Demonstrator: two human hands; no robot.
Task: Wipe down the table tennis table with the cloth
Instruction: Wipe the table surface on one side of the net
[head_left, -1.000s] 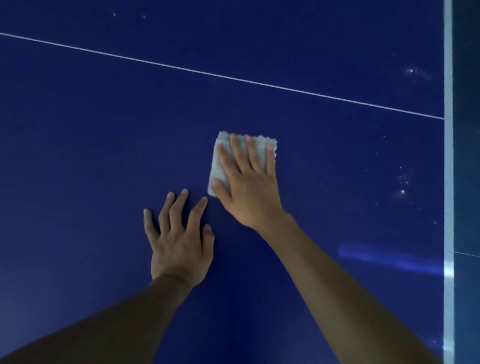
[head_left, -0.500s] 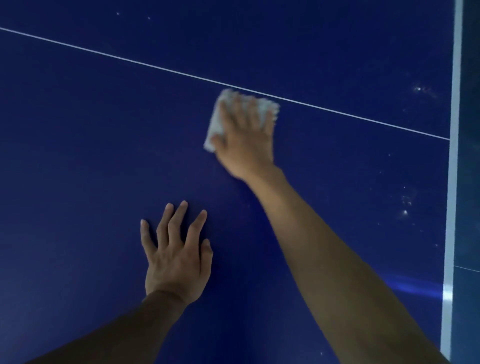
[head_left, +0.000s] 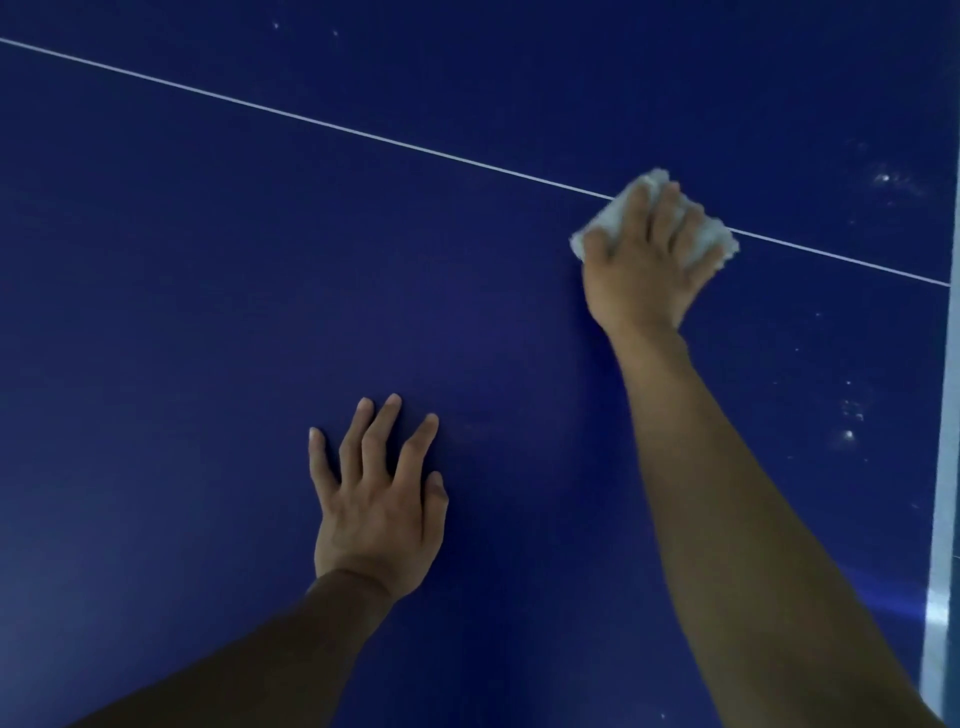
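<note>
**Mid-wipe at the white line, specks waiting on the right**

The right hand (head_left: 649, 260) is pressing the cloth (head_left: 608, 221) flat onto the bench (head_left: 208, 312) up at 2 o'clock in the view. Its fingers are spreading over the cloth rather than clenching it. The cloth is sitting right across the thin white line (head_left: 363, 136), covering a short stretch of it. The left hand (head_left: 376, 512) is lying open at 6 o'clock, palm down and fingers splayed, bracing on the bare blue surface and holding nothing.

How far along? I am calling this mid-job. The wide area from 9 o'clock through the centre is looking evenly dark. Whether it is wiped or was never dirty, the view is not telling. White specks (head_left: 883, 179) are showing at 3 o'clock of the cloth, and more marks (head_left: 849, 434) are sitting lower down by the pale edge band (head_left: 943, 519). 2 faint dots (head_left: 275, 25) are showing near 11 o'clock, so that ground is looking like work left.

Hard to read: the cloth is blurring and lying mostly under the hand, so its folds are not showing. The bench is running off the frame on 3 sides, so its full extent is staying out of sight.
</note>
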